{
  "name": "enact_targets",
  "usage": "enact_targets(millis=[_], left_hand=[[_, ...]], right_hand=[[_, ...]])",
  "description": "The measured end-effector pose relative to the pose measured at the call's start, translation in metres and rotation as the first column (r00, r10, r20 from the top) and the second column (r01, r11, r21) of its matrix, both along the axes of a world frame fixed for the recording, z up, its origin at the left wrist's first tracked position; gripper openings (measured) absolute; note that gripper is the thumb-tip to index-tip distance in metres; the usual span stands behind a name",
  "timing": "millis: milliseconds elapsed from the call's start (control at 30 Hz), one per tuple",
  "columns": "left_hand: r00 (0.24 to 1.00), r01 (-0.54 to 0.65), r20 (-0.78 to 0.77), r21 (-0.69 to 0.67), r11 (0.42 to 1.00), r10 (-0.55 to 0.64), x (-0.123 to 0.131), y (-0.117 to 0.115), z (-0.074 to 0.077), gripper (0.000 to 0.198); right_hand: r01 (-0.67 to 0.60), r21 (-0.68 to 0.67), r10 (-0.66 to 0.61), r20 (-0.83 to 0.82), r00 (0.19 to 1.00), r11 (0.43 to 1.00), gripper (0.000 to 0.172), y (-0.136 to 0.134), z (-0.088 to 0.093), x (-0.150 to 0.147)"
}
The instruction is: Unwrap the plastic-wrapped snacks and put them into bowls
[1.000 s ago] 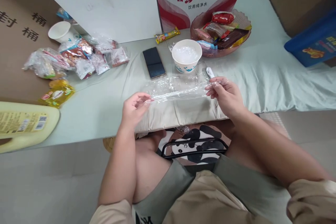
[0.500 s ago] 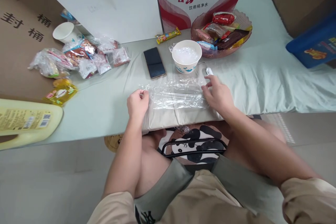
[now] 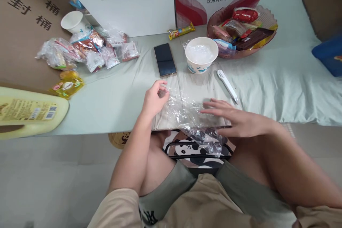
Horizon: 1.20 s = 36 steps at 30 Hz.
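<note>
A sheet of crumpled clear plastic film [image 3: 184, 110] lies along the front edge of the cloth-covered table, and its right part hangs over the edge above my lap. At the film's left end my left hand [image 3: 156, 99] has its fingers curled, pinching it. Over the film's right part is my right hand [image 3: 235, 118], fingers stretched out and spread. A white pen-shaped tool with a narrow metal tip [image 3: 227, 86] lies beyond that hand. Behind the film stands a paper bowl [image 3: 197, 67] with clear plastic inside.
A phone [image 3: 165, 59] lies left of the bowl. Further back are a yellow snack stick [image 3: 181, 31] and a glass bowl [image 3: 212, 25] of wrapped snacks. Packaged snacks [image 3: 88, 48], a tipped paper cup [image 3: 73, 21] and a yellow jug [image 3: 34, 108] are at left. Boxes [image 3: 120, 0] stand behind.
The film has moved from flat on the table to partly over its front edge. My right hand has come nearer and opened, uncovering the white tool. My left hand has shifted right.
</note>
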State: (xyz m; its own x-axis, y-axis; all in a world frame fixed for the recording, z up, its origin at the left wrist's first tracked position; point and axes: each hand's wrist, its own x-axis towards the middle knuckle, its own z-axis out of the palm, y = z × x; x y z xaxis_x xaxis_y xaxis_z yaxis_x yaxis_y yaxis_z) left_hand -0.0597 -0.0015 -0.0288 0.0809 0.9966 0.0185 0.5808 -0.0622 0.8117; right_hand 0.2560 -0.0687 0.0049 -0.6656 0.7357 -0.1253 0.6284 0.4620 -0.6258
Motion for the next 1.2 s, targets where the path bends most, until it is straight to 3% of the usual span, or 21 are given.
enact_targets(millis=[67,133,200,300,367,400,467,567,600,667,767,833,900,967,1067,1200], left_hand=[[0.985,0.087,0.149,-0.009,0.996,-0.085,0.01,-0.004,-0.001,0.034],[0.949,0.193,0.262,-0.04,0.98,-0.176,0.021,-0.01,0.001,0.035],[0.909,0.272,0.347,-0.07,0.96,-0.232,0.03,-0.013,0.008,0.036],[0.867,0.197,0.48,-0.084,0.977,-0.133,0.034,-0.011,0.021,0.044],[0.819,0.069,0.574,-0.102,0.992,0.002,0.033,-0.007,0.028,0.051],[0.785,0.045,0.618,-0.131,0.99,0.046,0.032,-0.005,0.03,0.052],[0.73,0.15,0.682,-0.236,0.96,0.053,0.032,-0.005,0.029,0.057],[0.725,0.406,0.688,-0.404,0.82,-0.02,0.039,-0.01,0.021,0.056],[0.743,0.414,0.669,-0.429,0.803,-0.026,0.042,-0.012,0.018,0.051],[0.785,0.337,0.62,-0.429,0.838,0.002,0.047,-0.014,0.012,0.037],[0.857,0.213,0.516,-0.373,0.903,0.011,0.048,-0.011,0.006,0.024],[0.913,0.17,0.407,-0.324,0.931,-0.025,0.045,-0.008,0.005,0.023],[0.933,0.145,0.358,-0.306,0.941,-0.027,0.042,-0.006,0.006,0.026],[0.905,0.154,0.425,-0.33,0.931,0.001,0.04,-0.007,0.011,0.03],[0.802,0.227,0.597,-0.357,0.906,0.034,0.036,-0.009,0.021,0.035],[0.69,0.298,0.72,-0.377,0.877,0.075,0.032,-0.008,0.03,0.019]], right_hand=[[0.155,-0.044,-0.161,-0.203,0.966,0.987,0.061,0.01,0.005,0.002],[0.308,-0.088,-0.319,-0.328,0.889,0.947,0.071,0.019,0.005,-0.01],[0.288,-0.19,-0.337,-0.324,0.884,0.939,0.075,0.027,0.001,-0.028],[0.21,-0.342,-0.298,-0.228,0.927,0.916,0.028,0.031,-0.006,-0.05],[0.225,-0.411,-0.35,-0.26,0.9,0.883,0.017,0.032,-0.008,-0.053],[0.238,-0.451,-0.4,-0.307,0.863,0.86,0.018,0.032,-0.008,-0.053],[0.285,-0.52,-0.524,-0.399,0.753,0.805,0.023,0.033,-0.007,-0.05],[0.407,-0.556,-0.675,-0.453,0.583,0.725,0.032,0.036,-0.007,-0.048],[0.423,-0.572,-0.702,-0.461,0.543,0.703,0.036,0.037,-0.008,-0.048],[0.391,-0.62,-0.719,-0.461,0.52,0.681,0.043,0.038,-0.01,-0.05],[0.336,-0.63,-0.66,-0.391,0.641,0.7,0.03,0.037,-0.012,-0.053],[0.37,-0.572,-0.616,-0.323,0.718,0.732,0.016,0.037,-0.012,-0.054],[0.433,-0.494,-0.614,-0.299,0.73,0.754,0.014,0.036,-0.01,-0.054],[0.466,-0.461,-0.637,-0.348,0.688,0.755,0.019,0.036,-0.009,-0.053],[0.417,-0.485,-0.636,-0.51,0.578,0.768,0.03,0.036,-0.008,-0.051],[0.371,-0.496,-0.619,-0.65,0.441,0.785,0.024,0.036,-0.011,-0.047]])
